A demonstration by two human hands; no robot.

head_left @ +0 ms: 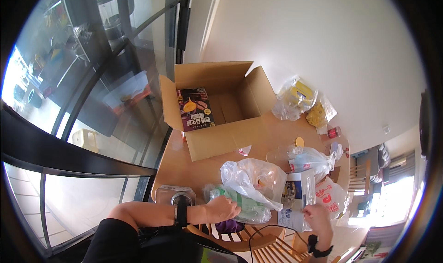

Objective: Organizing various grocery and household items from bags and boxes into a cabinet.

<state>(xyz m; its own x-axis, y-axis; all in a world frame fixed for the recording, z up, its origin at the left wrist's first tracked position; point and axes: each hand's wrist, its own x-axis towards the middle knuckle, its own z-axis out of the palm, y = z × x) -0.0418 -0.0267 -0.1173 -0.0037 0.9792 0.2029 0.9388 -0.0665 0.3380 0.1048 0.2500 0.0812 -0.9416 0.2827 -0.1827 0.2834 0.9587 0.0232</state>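
My left hand rests with curled fingers on a clear plastic bag with green contents, near the table's front edge. Whether it grips the bag cannot be made out. My right hand pinches the edge of a clear plastic package at the front right. Between the hands and behind them lies a white translucent bag with orange contents. A package with a dark round print lies beside it, and a white bag with red print is right of my right hand.
An open cardboard box holding a dark printed carton stands at the back of the wooden table. Bagged yellow items, a red-labelled jar and a clear jar are at right. A wooden chair stands in front.
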